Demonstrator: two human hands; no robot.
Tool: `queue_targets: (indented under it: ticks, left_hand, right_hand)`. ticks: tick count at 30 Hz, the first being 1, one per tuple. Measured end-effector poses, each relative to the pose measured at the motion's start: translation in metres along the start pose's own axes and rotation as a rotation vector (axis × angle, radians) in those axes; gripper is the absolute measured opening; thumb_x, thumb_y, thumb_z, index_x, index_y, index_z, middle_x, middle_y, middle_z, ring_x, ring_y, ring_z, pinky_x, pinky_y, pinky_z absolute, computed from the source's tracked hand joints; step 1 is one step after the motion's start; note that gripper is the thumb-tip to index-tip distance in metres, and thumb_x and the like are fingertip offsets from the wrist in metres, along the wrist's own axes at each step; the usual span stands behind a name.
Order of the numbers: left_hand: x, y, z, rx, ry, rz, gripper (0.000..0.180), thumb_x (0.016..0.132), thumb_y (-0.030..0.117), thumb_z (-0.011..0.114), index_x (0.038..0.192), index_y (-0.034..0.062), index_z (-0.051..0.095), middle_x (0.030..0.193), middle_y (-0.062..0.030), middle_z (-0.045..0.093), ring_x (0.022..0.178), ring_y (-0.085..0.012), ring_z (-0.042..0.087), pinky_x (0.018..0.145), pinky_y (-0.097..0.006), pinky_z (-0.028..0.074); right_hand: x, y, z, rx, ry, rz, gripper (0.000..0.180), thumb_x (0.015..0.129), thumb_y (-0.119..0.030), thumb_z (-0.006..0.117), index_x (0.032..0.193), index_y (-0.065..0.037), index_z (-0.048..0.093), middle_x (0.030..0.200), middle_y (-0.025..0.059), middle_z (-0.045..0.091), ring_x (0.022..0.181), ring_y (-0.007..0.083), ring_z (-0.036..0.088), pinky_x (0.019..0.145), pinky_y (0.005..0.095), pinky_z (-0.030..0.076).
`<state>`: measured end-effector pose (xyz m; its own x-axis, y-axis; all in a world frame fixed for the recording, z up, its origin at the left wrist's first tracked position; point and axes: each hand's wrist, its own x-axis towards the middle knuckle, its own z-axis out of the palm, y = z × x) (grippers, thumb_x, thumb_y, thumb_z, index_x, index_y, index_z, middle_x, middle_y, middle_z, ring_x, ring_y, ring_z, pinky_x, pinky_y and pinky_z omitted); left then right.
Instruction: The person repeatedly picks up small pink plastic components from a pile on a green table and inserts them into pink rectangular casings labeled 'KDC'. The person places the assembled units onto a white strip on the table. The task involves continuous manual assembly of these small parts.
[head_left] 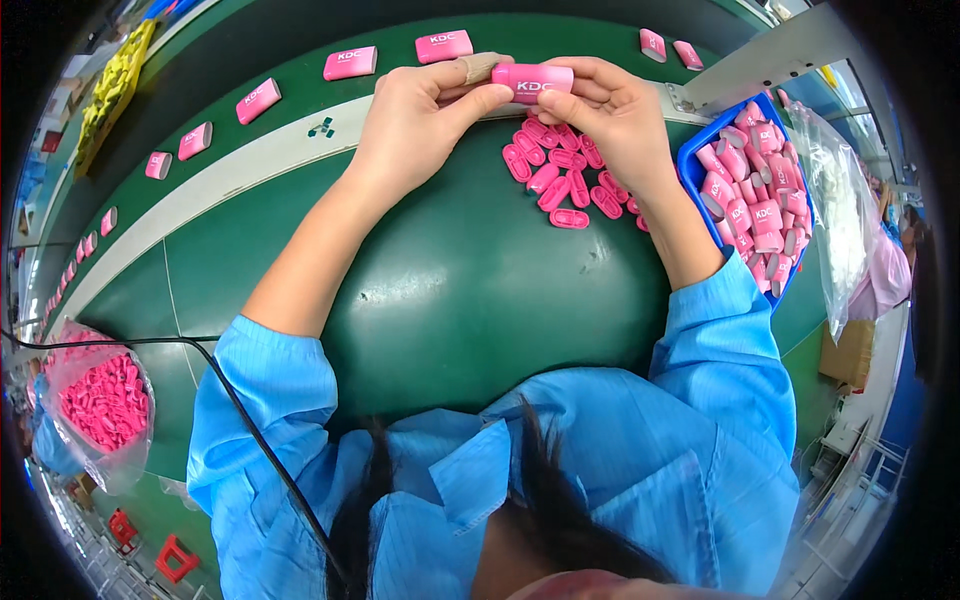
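Pink shell (533, 84) — we hold it level, our left hand (430, 110) pinching its left end and our right hand (615, 110) its right, at the table's (480, 290) far edge. Loose pink caps (577, 187) lie nearer us — a blue tray (690, 172) of similar shells (767, 216) sits toward the right edge.

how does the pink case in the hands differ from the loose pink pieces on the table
The pink case is held between the left hand and right hand, while the loose pieces lie in a pile on the green table. The case is a larger block; the pieces are small, narrow ovals. The case carries white print, the pieces show none. Both are pink.
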<state>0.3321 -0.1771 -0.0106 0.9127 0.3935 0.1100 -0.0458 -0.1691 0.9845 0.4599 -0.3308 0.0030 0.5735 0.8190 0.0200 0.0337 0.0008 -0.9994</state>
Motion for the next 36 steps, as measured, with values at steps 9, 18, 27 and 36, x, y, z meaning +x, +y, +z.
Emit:
queue_targets:
  ticks: [9,18,27,36]
  left_hand:
    - [0.0,-0.006,0.009,-0.217,0.077,-0.009,0.032,0.086,0.011,0.062,0.114,-0.005,0.059,0.096,-0.0113,0.067,0.086,-0.0158,0.066,0.078,-0.025,0.052]
    - [-0.006,0.004,0.009,0.216,0.07,0.058,0.037,0.086,0.011,0.063,0.117,-0.0064,0.056,0.098,-0.0114,0.067,0.086,-0.0125,0.064,0.079,-0.026,0.051]
    - [-0.016,0.002,0.031,0.366,0.091,0.143,0.065,0.08,0.009,0.066,0.131,-0.0117,0.032,0.109,-0.0247,0.06,0.102,-0.0276,0.062,0.084,-0.033,0.051]
    - [0.047,-0.004,0.019,0.743,0.014,0.27,0.025,0.078,0.013,0.062,0.102,0.0055,0.065,0.103,-0.0142,0.063,0.089,-0.0301,0.062,0.077,-0.038,0.051]
  right_hand:
    - [0.004,0.001,0.001,0.024,0.008,0.013,0.033,0.082,-0.006,0.067,0.11,0.007,0.055,0.098,0.0143,0.065,0.082,0.016,0.065,0.074,0.0256,0.055]
    - [-0.002,0.005,0.005,-0.046,0.044,-0.066,0.034,0.082,-0.003,0.066,0.111,0.009,0.054,0.099,0.0157,0.065,0.085,0.0161,0.064,0.076,0.0267,0.055]
    - [-0.006,-0.002,0.02,-0.477,0.16,-0.212,0.03,0.082,-0.005,0.066,0.108,0.007,0.057,0.095,0.0127,0.066,0.082,0.0141,0.065,0.073,0.0254,0.053]
    - [0.112,0.046,-0.064,-0.693,0.129,0.115,0.043,0.081,-0.028,0.066,0.114,-0.002,0.059,0.087,0.0064,0.067,0.069,0.0091,0.059,0.064,0.0219,0.049]
